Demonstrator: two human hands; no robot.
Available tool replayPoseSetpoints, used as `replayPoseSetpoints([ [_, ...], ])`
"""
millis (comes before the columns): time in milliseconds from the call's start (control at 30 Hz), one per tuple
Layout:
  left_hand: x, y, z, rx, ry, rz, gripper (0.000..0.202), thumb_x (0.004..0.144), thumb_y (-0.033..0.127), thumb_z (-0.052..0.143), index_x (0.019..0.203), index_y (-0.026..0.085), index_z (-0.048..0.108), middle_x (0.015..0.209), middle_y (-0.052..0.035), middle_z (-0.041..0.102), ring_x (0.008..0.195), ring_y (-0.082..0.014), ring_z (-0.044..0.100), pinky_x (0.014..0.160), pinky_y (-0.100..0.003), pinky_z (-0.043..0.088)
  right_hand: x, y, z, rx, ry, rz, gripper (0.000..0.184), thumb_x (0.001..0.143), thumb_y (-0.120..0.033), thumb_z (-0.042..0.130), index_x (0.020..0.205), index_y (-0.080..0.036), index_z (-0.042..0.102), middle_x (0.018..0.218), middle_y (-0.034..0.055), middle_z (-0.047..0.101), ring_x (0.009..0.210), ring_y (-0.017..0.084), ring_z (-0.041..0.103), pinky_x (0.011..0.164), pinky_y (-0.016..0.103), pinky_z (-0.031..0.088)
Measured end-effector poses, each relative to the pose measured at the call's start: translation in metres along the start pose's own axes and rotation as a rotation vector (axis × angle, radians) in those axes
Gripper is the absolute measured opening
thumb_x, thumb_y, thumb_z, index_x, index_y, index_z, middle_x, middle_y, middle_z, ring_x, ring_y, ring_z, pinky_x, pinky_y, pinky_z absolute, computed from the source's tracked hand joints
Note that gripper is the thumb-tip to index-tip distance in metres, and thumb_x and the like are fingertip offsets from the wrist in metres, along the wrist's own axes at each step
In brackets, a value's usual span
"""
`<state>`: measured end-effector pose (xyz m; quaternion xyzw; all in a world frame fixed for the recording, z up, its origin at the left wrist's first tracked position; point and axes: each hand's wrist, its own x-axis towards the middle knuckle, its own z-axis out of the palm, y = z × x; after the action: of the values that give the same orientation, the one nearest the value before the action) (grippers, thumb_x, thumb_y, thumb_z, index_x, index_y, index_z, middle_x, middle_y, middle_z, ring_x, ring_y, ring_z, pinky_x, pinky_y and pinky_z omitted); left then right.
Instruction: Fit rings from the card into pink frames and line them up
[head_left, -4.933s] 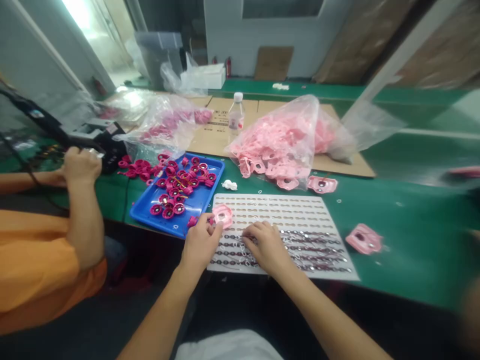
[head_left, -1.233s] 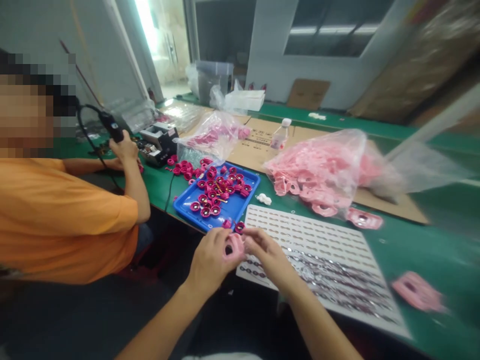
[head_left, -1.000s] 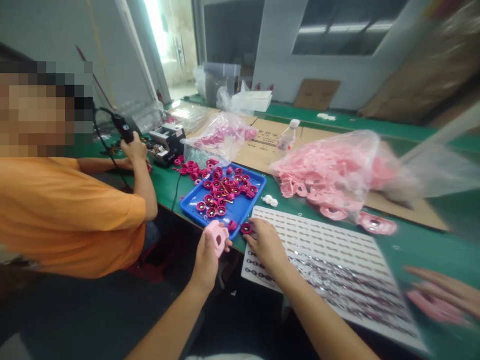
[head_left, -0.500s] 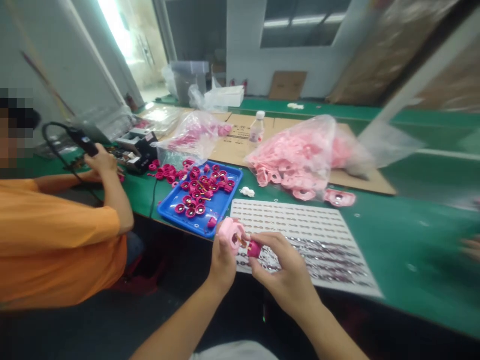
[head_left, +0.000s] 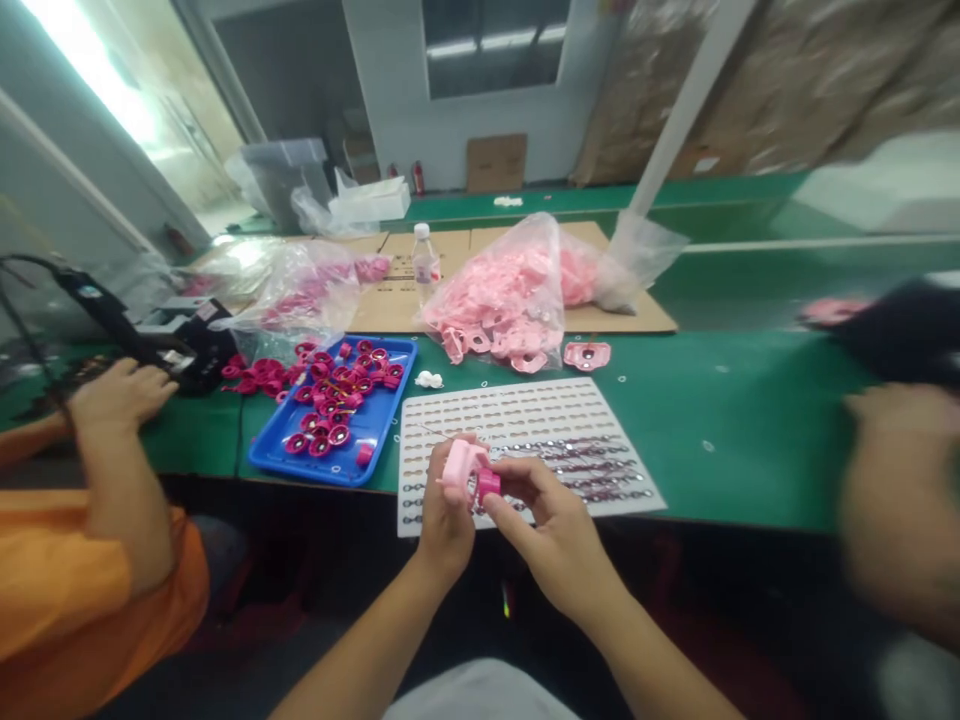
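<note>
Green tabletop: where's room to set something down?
Between the white sheet and the co-worker's hand at right: bare green tabletop, save small rings. Crowded with magenta pieces: much of the blue tray and just left of it.

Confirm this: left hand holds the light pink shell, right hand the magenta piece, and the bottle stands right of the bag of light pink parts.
No: in the head view, the bottle stands left of the bag of light pink parts. The left hand holds the light pink shell, the right hand the magenta piece.
</note>
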<state>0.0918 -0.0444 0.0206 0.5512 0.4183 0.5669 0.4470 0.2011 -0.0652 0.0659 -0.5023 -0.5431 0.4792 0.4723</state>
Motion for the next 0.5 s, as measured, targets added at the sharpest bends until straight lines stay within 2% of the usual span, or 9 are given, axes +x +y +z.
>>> replayPoseSetpoints([
  [300, 0.006, 0.004, 0.033, 0.079, -0.080, 0.035, 0.057, 0.066, 0.062, 0.027, 0.104, 0.021, 0.041, 0.100, -0.0089, 0.045, 0.091, -0.0236, 0.045, 0.079, -0.035, 0.037, -0.004, 0.005, -0.030, 0.087, 0.060, 0.044, 0.018, 0.075, -0.030, 0.045, 0.090, -0.023, 0.050, 0.093, 0.0046, 0.054, 0.087, 0.020, 0.051, 0.079, 0.036, 0.040],
  [500, 0.009, -0.009, 0.044, 0.060, -0.146, 0.002, 0.052, 0.063, 0.060, 0.038, 0.103, 0.027, 0.041, 0.099, -0.0050, 0.047, 0.088, -0.0219, 0.046, 0.078, -0.037, 0.038, 0.003, 0.010, -0.047, 0.081, 0.057, 0.020, 0.015, 0.075, -0.029, 0.044, 0.087, -0.023, 0.051, 0.090, 0.0036, 0.054, 0.084, 0.019, 0.052, 0.078, 0.035, 0.040],
])
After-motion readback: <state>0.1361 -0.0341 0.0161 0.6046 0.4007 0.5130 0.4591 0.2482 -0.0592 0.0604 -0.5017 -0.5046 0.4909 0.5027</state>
